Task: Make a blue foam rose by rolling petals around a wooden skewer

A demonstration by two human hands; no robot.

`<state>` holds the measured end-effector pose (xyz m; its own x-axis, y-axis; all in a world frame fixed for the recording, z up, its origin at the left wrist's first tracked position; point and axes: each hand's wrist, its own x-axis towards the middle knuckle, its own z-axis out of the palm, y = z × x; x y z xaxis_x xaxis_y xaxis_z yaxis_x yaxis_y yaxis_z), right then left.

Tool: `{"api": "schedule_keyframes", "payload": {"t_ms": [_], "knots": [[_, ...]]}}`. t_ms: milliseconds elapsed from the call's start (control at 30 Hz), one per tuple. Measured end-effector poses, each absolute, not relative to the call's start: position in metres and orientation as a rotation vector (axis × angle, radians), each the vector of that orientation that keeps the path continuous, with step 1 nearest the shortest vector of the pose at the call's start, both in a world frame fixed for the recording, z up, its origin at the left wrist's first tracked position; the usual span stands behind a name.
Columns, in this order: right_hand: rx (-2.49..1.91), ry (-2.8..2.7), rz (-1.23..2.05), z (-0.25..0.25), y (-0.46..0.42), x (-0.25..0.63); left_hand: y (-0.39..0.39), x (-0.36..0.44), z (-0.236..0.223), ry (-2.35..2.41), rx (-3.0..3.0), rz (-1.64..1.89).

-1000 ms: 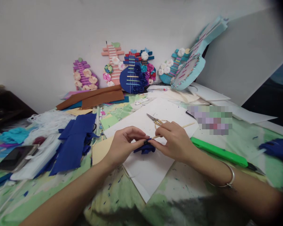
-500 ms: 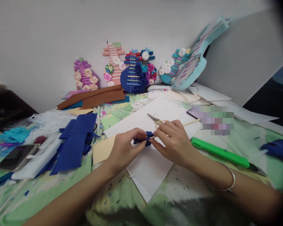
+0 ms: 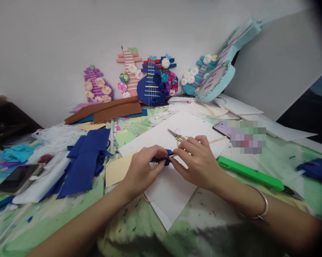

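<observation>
Over a white sheet of paper (image 3: 171, 200), my left hand (image 3: 143, 167) pinches a small piece of dark blue crepe paper (image 3: 161, 156) between thumb and fingers. My right hand (image 3: 197, 162) is closed on a thin wooden stick (image 3: 217, 140), whose tip meets the blue piece. The stick's other end sticks out behind the right hand's fingers. Just beyond that hand lie small scissors (image 3: 176, 135) with gold handles, partly covered by the fingers. A green utility knife (image 3: 252, 173) rests to the right, blade showing.
Blue crepe paper strips (image 3: 83, 164), white string (image 3: 59, 139) and a phone (image 3: 19, 178) lie at the left. Decorated guitar shapes (image 3: 150, 85) lean on the wall behind brown paper (image 3: 118, 110). Another phone (image 3: 222, 128) lies at the right, partly pixelated.
The blue piece has turned slightly around the stick's tip between my fingers. Both hands stay nearly in place; the right fingers have shifted a little.
</observation>
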<state>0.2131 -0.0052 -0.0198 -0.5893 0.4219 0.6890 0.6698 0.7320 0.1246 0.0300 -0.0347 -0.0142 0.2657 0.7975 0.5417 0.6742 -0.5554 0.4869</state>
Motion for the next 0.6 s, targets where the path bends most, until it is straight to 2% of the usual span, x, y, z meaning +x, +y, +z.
{"api": "schedule_keyframes", "payload": {"t_ms": [600], "knots": [[-0.82,-2.213,-0.603,-0.0206,-0.009,0.2099,-0.0353,0.0285,-0.0186,1.415,2.677,1.173]]}}
